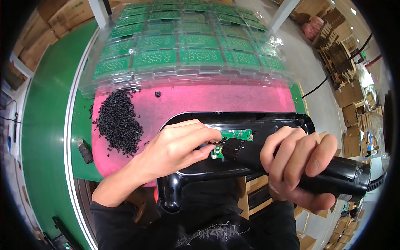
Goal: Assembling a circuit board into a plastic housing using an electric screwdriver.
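One green circuit board (243, 134), partly hidden, inside black plastic housing (208, 168). Right hand (296, 162): fingers clamped round black power screwdriver (250, 155), nose over board. Left hand (177, 143): thumb and forefinger close together at driver tip; cannot tell whether gripping anything. On pink mat (187, 98), to left: heap of small black pieces (118, 125). Beyond: clear trays (179, 76) of green boards.

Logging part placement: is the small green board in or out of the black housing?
In: the green board lies within the black housing, whose raised rim shows beyond it.
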Tool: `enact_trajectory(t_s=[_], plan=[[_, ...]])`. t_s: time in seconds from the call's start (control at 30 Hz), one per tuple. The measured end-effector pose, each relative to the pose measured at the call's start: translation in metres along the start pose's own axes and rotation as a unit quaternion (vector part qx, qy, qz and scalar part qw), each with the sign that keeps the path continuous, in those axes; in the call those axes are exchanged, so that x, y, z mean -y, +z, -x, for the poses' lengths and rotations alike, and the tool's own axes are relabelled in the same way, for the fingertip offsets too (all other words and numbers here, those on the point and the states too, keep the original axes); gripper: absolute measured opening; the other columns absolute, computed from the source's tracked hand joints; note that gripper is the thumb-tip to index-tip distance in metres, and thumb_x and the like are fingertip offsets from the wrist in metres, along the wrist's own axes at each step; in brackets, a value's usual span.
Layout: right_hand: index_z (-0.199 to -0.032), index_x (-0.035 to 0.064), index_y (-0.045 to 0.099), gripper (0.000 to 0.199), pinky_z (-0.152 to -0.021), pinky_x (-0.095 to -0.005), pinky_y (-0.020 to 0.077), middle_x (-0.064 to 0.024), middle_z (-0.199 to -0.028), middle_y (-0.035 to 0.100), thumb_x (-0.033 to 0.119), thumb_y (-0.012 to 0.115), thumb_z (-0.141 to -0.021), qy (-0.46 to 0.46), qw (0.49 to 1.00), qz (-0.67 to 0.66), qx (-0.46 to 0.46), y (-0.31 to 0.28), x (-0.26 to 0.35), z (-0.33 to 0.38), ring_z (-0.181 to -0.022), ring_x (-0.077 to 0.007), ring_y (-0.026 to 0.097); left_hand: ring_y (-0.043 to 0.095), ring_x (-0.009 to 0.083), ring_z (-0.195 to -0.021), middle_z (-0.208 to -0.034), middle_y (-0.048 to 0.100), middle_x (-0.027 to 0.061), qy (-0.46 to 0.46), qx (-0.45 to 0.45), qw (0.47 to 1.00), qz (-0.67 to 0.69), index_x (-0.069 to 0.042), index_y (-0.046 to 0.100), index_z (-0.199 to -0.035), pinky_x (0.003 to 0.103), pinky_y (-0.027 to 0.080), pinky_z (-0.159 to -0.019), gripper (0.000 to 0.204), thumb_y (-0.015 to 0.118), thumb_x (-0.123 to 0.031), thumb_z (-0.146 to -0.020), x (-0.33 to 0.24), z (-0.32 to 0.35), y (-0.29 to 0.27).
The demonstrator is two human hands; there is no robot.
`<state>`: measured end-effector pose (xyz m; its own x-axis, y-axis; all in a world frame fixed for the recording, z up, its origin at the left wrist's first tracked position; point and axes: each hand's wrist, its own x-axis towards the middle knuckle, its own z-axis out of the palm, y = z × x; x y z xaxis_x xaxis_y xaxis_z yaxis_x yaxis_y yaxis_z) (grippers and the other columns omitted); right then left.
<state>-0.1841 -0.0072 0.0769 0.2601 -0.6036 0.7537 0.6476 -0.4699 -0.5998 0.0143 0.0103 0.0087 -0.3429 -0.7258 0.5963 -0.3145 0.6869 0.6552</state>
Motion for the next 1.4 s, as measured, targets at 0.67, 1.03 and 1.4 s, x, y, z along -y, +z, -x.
enact_trajectory(t_s=[0.67, 1.03, 1.4], plan=[[-0.098, 0.0043, 0.048, 0.047, -0.051, -0.0279, 0.0372, -0.0001, -0.059, 0.046, 0.049, 0.06, -0.089, 0.156, 0.971, 0.155, -0.091, -0.072, 0.01, 0.02, -0.046, -0.0118, 0.043, 0.063, 0.0334, -0.078, -0.085, 0.067, 0.0162, -0.112, 0.096, 0.989, -0.017, 0.003, 0.063, -0.1, 0.041, 0.05, -0.068, 0.02, 0.068, 0.005, -0.081, 0.001, 0.001, 0.003], [-0.095, 0.006, 0.046, 0.045, -0.048, -0.027, 0.0355, 0.0008, -0.059, 0.046, 0.047, 0.064, -0.088, 0.177, 0.969, 0.151, -0.08, -0.068, 0.0, 0.017, -0.044, -0.011, 0.042, 0.065, 0.0256, -0.079, -0.087, 0.061, 0.0104, -0.134, 0.158, 0.973, -0.105, -0.005, 0.071, -0.109, 0.037, 0.053, -0.069, 0.038, 0.066, 0.007, -0.073, -0.007, 0.004, 0.006], [-0.103, 0.0022, 0.048, 0.039, -0.053, -0.0261, 0.0406, -0.0017, -0.065, 0.05, 0.03, 0.069, -0.086, 0.17, 0.974, 0.123, -0.088, -0.067, -0.005, 0.02, -0.054, -0.0112, 0.048, 0.057, 0.0222, -0.077, -0.084, 0.048, 0.007, -0.12, 0.23, 0.946, -0.196, -0.011, 0.072, -0.118, 0.035, 0.051, -0.067, 0.046, 0.065, 0.0, -0.074, -0.013, -0.001, 0.006]])
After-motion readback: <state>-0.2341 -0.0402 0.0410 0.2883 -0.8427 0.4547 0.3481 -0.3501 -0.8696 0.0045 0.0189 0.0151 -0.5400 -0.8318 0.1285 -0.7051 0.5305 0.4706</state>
